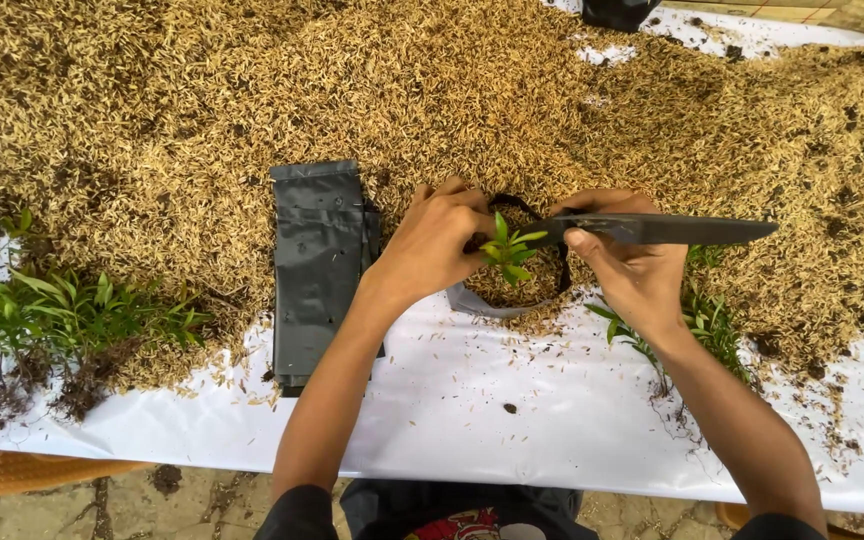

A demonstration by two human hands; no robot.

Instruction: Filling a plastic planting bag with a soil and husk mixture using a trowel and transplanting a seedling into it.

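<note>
My left hand pinches a small green seedling standing upright in a black plastic bag filled with rice husk. My right hand grips a long dark knife, its blade lying flat and pointing right, its handle end by the seedling. Both hands rest over the bag's open mouth.
A big heap of rice husk covers the white sheet on the table. A stack of flat black bags lies left of my hands. Loose seedlings lie at the left and under my right wrist.
</note>
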